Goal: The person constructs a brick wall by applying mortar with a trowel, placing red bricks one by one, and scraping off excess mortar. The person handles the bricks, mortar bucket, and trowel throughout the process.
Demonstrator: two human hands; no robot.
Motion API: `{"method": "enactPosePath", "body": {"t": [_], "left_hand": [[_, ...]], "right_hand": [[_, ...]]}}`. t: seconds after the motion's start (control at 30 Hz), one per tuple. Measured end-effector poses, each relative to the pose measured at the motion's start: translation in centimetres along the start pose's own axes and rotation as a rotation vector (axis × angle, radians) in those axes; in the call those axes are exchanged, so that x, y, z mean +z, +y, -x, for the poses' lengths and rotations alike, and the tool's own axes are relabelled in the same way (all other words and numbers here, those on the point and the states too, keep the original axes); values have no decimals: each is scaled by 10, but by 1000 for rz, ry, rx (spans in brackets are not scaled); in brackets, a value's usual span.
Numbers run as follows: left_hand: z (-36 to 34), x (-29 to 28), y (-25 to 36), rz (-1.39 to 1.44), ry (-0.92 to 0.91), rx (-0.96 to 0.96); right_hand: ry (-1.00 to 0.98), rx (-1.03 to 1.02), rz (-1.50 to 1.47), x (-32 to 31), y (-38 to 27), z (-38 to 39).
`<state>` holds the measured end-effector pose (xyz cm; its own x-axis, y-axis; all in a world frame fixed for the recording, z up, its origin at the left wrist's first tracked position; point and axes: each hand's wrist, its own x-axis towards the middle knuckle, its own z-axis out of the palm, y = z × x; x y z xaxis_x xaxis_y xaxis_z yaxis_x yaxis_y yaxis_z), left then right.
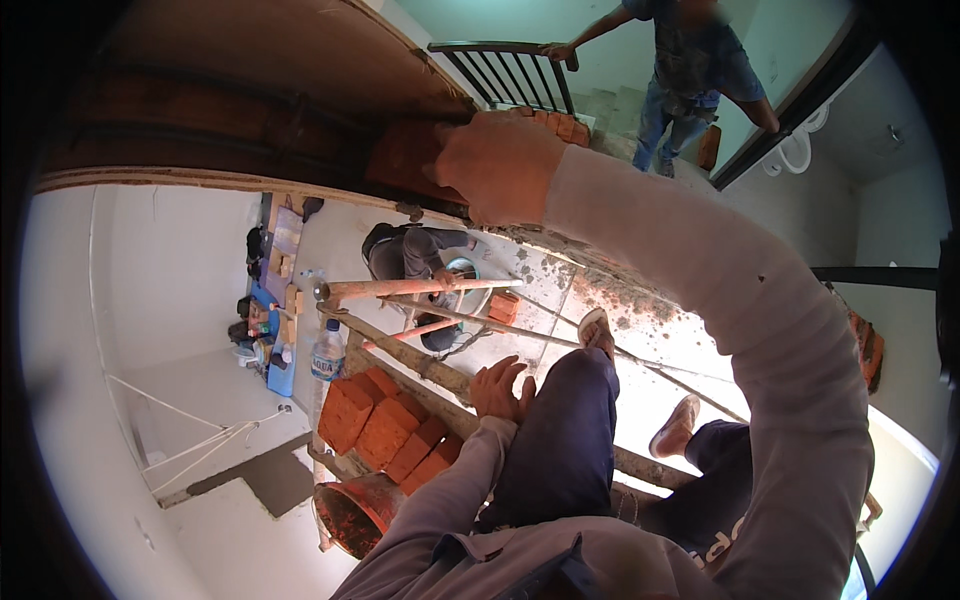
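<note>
My right hand (492, 165) reaches up to the dark recess under a wooden board, its fingers curled on a red brick (400, 160) that is partly hidden behind them. My left hand (500, 390) rests by my left thigh, fingers apart and slightly bent, holding nothing. Beside it, several red bricks (390, 430) are stacked on the scaffold plank (405, 355) I sit on, with an orange bucket (355, 510) below them and a clear plastic bottle (328, 355) at their far end.
A worker (400, 255) crouches below among scaffold poles (380, 288). Another person (680, 80) stands on stairs beside a black railing (500, 65). Ropes (200, 440) hang left, near assorted items on a blue mat (280, 370). More bricks (865, 350) lie at the far right.
</note>
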<state>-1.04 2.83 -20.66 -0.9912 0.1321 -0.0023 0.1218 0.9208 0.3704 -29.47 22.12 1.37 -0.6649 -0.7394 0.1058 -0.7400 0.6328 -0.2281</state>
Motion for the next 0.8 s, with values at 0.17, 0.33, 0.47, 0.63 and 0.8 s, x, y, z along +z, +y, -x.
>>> {"method": "enactPosePath", "body": {"t": [0.17, 0.33, 0.47, 0.63, 0.8], "left_hand": [[2, 0, 2, 1, -8, -34], [4, 0, 0, 15, -12, -43], [10, 11, -12, 30, 20, -28], [0, 2, 1, 53, 30, -47], [12, 6, -1, 80, 11, -100]], "right_hand": [[87, -69, 34, 12, -4, -6], [15, -45, 48, 15, -8, -14], [-65, -49, -25, -1, 2, -9], [-13, -58, 19, -3, 9, -6], [-138, 33, 110, -27, -8, -4]]}}
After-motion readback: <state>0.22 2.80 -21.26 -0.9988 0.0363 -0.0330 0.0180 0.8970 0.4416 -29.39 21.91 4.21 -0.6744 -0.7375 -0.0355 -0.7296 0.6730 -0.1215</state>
